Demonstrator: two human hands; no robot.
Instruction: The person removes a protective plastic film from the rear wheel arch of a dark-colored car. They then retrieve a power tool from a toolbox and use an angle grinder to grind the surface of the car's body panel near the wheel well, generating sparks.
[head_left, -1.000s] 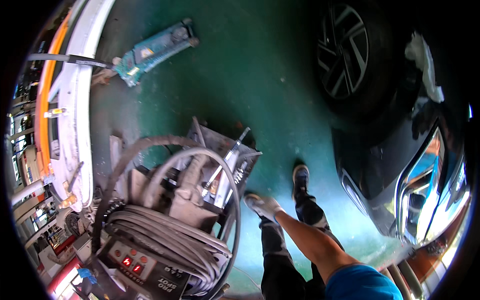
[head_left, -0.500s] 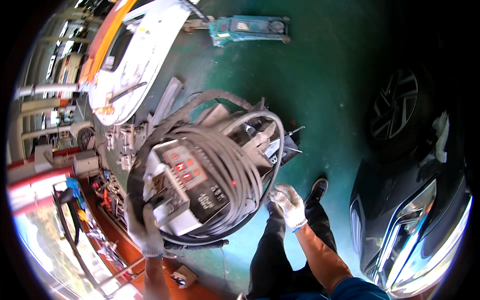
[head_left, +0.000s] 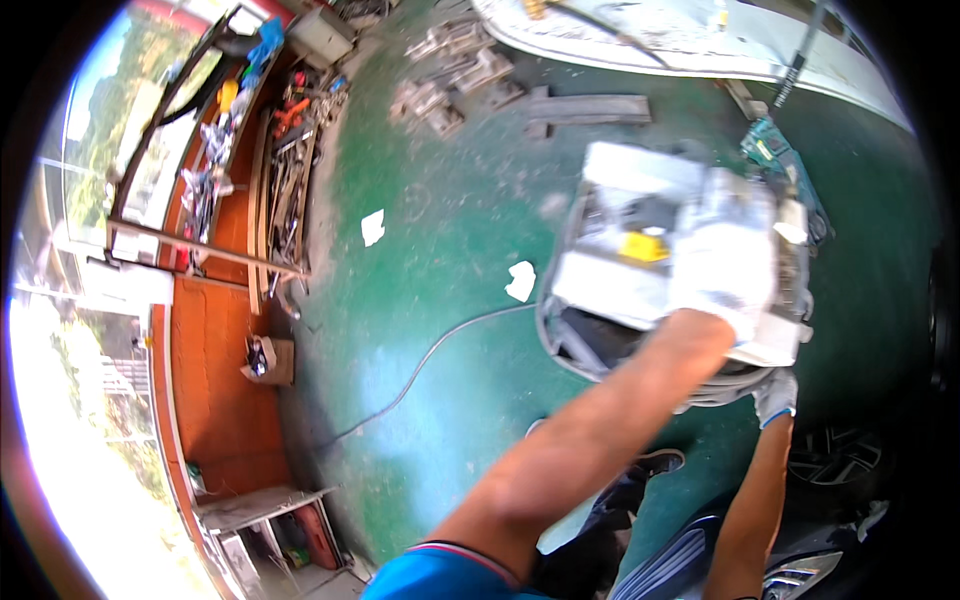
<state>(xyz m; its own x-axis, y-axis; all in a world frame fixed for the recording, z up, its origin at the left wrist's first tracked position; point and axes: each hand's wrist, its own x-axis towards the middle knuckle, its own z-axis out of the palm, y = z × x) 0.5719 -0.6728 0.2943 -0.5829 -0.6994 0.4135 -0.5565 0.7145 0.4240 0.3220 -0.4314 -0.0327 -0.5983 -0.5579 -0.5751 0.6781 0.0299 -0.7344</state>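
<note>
A grey machine with coiled hoses round it stands before me, a small yellow item in its top tray. My left hand, in a white glove, reaches over the top; motion blur smears it and hides what its fingers do. At the machine's near right corner my gloved right hand is closed on the rim or hose there, which I cannot tell apart.
A grey cable crosses the green floor. Orange cabinets and piled scrap line the left. Metal pieces, a teal jack and a white panel lie beyond. A car is at lower right.
The view has swung left toward the cabinets. My left hand has moved from the machine's side to over its top, and my right hand has closed at its near corner.
</note>
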